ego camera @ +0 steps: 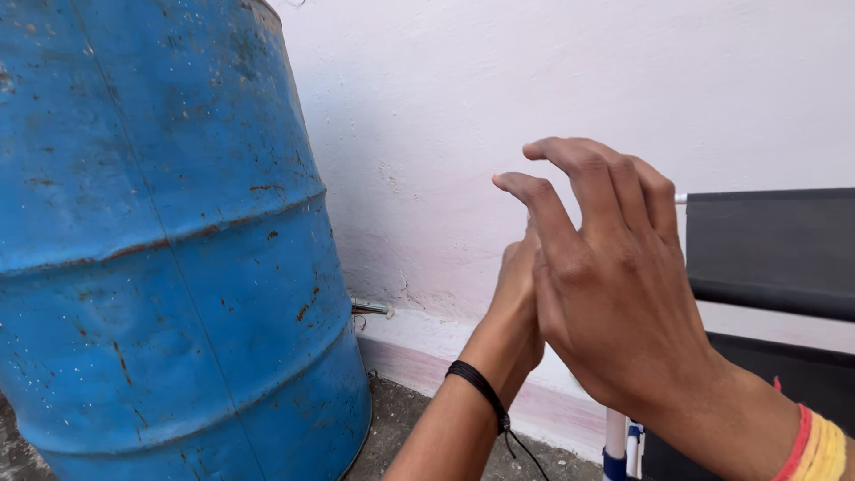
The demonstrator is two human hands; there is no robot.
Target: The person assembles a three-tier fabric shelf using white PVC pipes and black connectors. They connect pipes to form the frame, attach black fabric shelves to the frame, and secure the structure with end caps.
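Head view showed the right hand (614,294) raised before the white plastered wall (499,98), fingers spread and slightly curled, gripping nothing. Behind it, palm pressed against it, was the left hand (517,307); most of it was hidden, so how far it was open could not be told, though no object showed in it. A black cord bracelet (479,385) circled the left wrist, and red and yellow thread bands (818,447) the right (both arms bare). Left of the hands, against the same wall, stood a blue steel drum (160,258), rust-flecked. Right of them, a dark fabric panel (770,240) on a white frame stood by the wall.
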